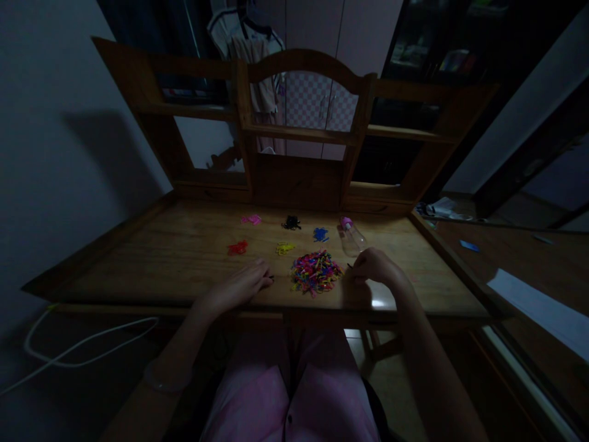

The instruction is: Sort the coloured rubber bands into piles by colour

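Note:
A mixed heap of small coloured pieces (316, 271) lies near the front of a wooden desk (184, 258). My left hand (243, 283) rests on the desk just left of the heap, fingers pinched on a tiny dark piece. My right hand (373, 266) hovers right of the heap, fingers curled and pinching another small dark piece. Behind the heap lie sorted little groups: pink (251, 219), black (291, 223), blue (321, 234), red (238, 248) and yellow (284, 248).
A clear bottle with a pink cap (351, 236) lies behind my right hand. A wooden shelf unit (304, 135) rises at the desk's back. A white cable (87, 337) loops on the floor at left. A second table with papers (529, 288) stands at right.

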A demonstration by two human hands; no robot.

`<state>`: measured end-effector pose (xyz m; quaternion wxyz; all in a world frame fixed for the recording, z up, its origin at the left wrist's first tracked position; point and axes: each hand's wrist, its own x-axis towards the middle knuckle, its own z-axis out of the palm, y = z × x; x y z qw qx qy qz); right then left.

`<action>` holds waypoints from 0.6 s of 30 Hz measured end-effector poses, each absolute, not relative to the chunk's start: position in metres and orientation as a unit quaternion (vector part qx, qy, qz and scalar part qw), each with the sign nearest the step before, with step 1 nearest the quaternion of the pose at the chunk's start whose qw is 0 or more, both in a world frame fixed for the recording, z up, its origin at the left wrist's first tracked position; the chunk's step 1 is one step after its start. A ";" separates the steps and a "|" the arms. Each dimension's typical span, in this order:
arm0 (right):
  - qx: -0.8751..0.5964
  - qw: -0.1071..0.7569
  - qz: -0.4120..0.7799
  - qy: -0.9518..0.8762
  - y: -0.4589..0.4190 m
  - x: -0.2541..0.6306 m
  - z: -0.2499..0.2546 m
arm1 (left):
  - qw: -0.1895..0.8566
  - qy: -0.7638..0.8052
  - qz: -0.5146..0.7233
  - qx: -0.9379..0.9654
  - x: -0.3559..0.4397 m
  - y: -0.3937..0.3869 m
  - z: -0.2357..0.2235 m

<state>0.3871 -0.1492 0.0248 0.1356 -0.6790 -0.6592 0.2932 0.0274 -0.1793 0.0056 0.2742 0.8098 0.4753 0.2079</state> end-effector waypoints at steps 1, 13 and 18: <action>-0.682 0.139 0.293 -0.656 -0.147 0.390 0.027 | 0.276 0.479 0.216 0.805 0.028 -0.177 0.007; -0.628 0.209 0.338 -0.669 -0.098 0.346 0.057 | 0.207 0.508 0.329 0.768 0.078 -0.009 0.032; -0.563 0.195 0.424 -0.682 -0.059 0.319 0.063 | 0.155 0.530 0.391 0.737 0.061 -0.025 0.028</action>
